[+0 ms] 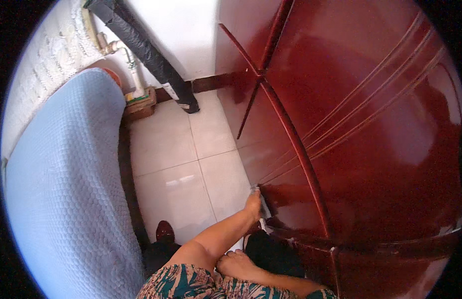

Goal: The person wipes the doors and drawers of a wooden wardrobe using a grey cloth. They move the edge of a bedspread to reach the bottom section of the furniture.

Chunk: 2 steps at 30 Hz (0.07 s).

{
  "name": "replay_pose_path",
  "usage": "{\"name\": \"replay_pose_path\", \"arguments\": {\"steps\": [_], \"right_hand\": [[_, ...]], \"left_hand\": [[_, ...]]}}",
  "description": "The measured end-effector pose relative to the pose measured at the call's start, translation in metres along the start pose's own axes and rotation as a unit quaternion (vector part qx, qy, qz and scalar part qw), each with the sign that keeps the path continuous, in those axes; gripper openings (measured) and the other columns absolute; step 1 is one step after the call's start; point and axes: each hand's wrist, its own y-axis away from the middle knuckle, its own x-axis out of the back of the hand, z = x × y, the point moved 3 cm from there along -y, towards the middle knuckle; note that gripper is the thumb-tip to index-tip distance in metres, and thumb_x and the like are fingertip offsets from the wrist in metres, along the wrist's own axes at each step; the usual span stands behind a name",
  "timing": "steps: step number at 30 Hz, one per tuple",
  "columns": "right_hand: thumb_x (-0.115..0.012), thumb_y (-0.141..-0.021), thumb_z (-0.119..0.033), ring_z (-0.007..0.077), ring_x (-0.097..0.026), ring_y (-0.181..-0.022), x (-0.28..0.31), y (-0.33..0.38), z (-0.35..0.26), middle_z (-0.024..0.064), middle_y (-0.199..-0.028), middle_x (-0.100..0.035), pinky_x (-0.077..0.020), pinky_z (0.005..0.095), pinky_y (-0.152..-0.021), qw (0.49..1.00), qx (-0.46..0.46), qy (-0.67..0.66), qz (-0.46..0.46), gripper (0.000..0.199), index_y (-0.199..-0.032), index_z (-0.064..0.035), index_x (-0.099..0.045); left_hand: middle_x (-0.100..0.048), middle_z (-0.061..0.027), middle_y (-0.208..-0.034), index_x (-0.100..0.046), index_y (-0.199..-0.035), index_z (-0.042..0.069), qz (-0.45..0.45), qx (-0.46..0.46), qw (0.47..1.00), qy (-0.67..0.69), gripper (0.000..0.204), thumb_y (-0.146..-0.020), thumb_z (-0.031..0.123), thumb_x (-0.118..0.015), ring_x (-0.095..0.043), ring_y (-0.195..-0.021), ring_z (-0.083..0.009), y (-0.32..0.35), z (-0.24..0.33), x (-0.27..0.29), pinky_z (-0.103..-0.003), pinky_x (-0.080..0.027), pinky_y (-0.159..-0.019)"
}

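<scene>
A tall, glossy dark-red cabinet with raised curved trim fills the right side. Low on its near left side, my left hand is closed round a greyish cloth and presses it to the panel. My left arm reaches forward and right from a patterned sleeve. Close to that forearm, over my legs, lies my right hand; its fingers look curled and are partly hidden, so what they may hold does not show.
At left stands a padded seat or bed covered in light-blue textured cloth. A black-wrapped long roll leans in the corner beside white pipes. Pale tiles cover the floor, where my dark shoe stands.
</scene>
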Motion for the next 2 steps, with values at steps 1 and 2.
{"name": "replay_pose_path", "arguments": {"steps": [1,2], "right_hand": [[-0.056,-0.078,-0.024,0.0288,-0.059,-0.098,0.003,-0.003,-0.006,0.0127,-0.105,-0.062,-0.0432,0.0418,-0.081,0.999,-0.013,-0.030,-0.005,0.026,-0.098,-0.0108,-0.066],[-0.058,-0.077,-0.024,0.0304,-0.059,-0.102,0.003,-0.007,-0.011,0.0143,-0.109,-0.062,-0.0428,0.0446,-0.085,0.998,-0.028,-0.060,-0.011,0.027,-0.098,-0.0105,-0.066]], "left_hand": [[-0.060,-0.0105,-0.112,-0.049,-0.124,0.013,0.017,-0.050,0.999,0.008,0.048,-0.096,0.048,-0.032,-0.057,-0.104,-0.0296,0.001,-0.002,0.005,-0.052,-0.045,-0.084],[-0.060,-0.0105,-0.112,-0.049,-0.124,0.013,0.026,-0.061,0.998,0.013,0.048,-0.096,0.048,-0.032,-0.057,-0.104,-0.0296,0.004,-0.001,0.018,-0.052,-0.045,-0.084]]}}
